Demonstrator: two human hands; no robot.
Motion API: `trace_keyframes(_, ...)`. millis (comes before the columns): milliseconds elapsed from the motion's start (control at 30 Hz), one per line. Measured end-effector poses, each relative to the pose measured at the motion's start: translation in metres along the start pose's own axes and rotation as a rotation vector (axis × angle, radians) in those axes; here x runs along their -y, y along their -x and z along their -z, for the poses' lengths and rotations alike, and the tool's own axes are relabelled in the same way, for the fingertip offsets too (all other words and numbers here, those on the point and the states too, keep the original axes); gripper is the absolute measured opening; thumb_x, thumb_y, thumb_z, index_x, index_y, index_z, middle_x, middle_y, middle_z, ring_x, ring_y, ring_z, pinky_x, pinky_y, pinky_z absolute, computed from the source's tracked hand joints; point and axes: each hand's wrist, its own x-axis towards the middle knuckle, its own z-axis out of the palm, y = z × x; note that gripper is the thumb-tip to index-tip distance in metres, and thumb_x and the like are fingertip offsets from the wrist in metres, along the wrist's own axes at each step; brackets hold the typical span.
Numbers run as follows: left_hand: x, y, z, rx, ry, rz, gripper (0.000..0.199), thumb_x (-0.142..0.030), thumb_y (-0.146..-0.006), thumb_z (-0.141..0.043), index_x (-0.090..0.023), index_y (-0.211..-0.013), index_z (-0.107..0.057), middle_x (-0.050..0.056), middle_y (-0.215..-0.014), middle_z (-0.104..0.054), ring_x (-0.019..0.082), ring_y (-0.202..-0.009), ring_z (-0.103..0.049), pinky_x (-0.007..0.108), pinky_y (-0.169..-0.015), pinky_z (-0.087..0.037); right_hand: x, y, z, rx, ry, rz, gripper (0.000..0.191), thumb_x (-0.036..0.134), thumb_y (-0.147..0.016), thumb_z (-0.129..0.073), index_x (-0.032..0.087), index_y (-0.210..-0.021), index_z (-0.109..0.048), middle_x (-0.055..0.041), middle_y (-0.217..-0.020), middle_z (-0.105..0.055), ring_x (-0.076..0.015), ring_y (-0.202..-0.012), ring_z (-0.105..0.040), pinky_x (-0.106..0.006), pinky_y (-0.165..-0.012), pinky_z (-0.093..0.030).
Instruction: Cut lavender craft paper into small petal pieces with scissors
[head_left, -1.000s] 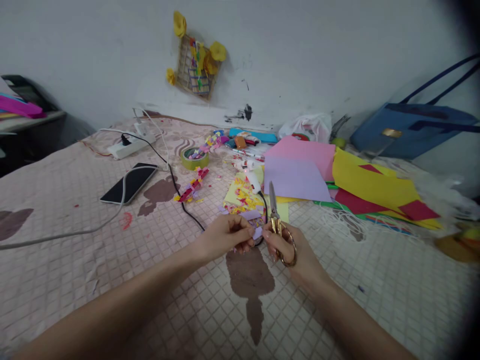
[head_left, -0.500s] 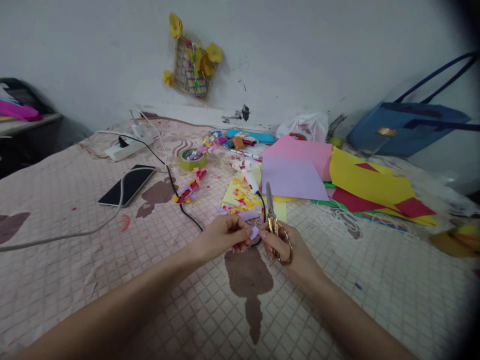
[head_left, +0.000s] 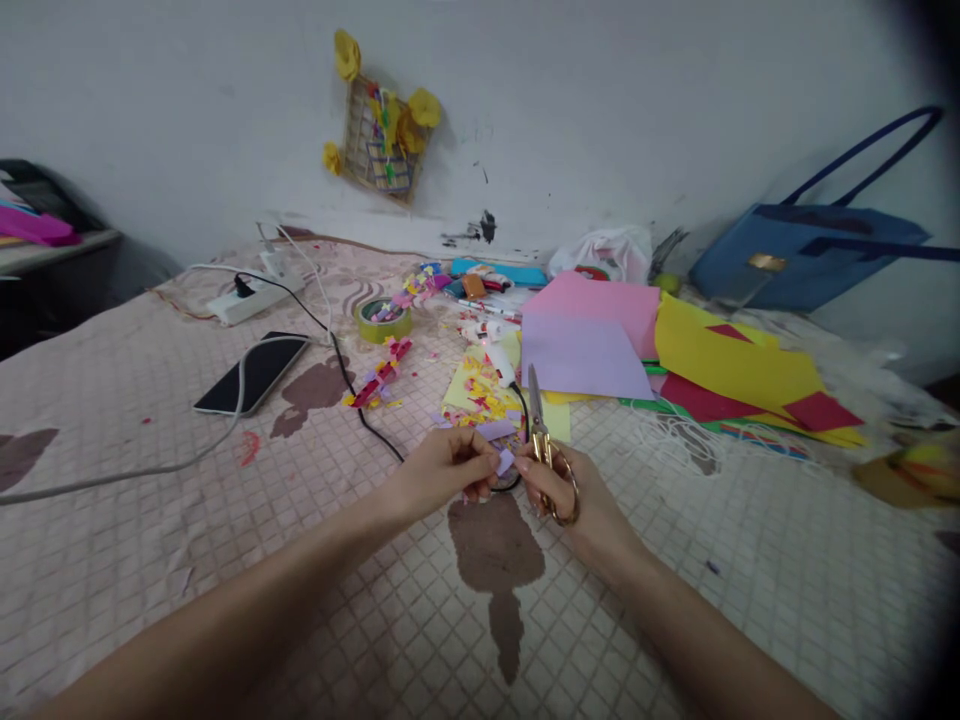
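Observation:
Between thumb and fingers, my left hand (head_left: 457,462) pinches a small piece of lilac paper (head_left: 505,461). My right hand (head_left: 574,492) is closed around gold-handled scissors (head_left: 541,440), whose blades point away from me. The right fingertips are close to the lilac piece; whether they touch it I cannot tell. Just beyond my hands lie a lilac paper strip (head_left: 495,430) and many tiny yellow, pink and lilac paper cuttings (head_left: 484,395). A white glue gun (head_left: 499,362) with a black cord rests behind them.
Lilac (head_left: 581,355), pink and yellow sheets (head_left: 735,350) lie to the right, beside tangled white string (head_left: 675,435). At the left are a phone (head_left: 253,375), a power strip (head_left: 255,297), cords and a tape roll (head_left: 384,320). A blue bag (head_left: 810,250) stands against the wall.
Both hands stay close together in nearly the same pose, with the lilac piece and scissors still held. The whole view has shifted slightly.

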Motion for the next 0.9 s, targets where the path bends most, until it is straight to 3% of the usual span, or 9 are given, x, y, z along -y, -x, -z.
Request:
trace_keyframes(233, 0.0004, -0.0003, -0.0004, 0.011, 0.002, 0.014, 0.022, -0.034, -0.074, -0.058, -0.012, -0.071, -0.053, -0.002, -0.058, -0.054, 0.006, -0.049, -0.050, 0.016, -0.045, -0.035, 0.0002, -0.0008, 0.0008, 0.020, 0.053, 0.034, 0.019, 0.033, -0.079, -0.054, 0.017, -0.069, -0.051, 0.0057, -0.050, -0.041, -0.0079, -0.043, -0.038, -0.022, -0.043, -0.030)
trace_keyframes(900, -0.0003, -0.0011, 0.0040, -0.027, 0.067, -0.023, 0.025, -0.036, -0.073, -0.060, -0.013, -0.071, -0.053, -0.001, -0.060, -0.057, 0.007, -0.052, -0.052, 0.020, -0.053, -0.042, -0.0004, 0.0000, -0.0022, -0.013, -0.074, -0.011, 0.020, 0.035, -0.078, -0.055, 0.017, -0.071, -0.051, 0.0065, -0.048, -0.039, -0.0077, -0.042, -0.035, -0.022, -0.042, -0.028)
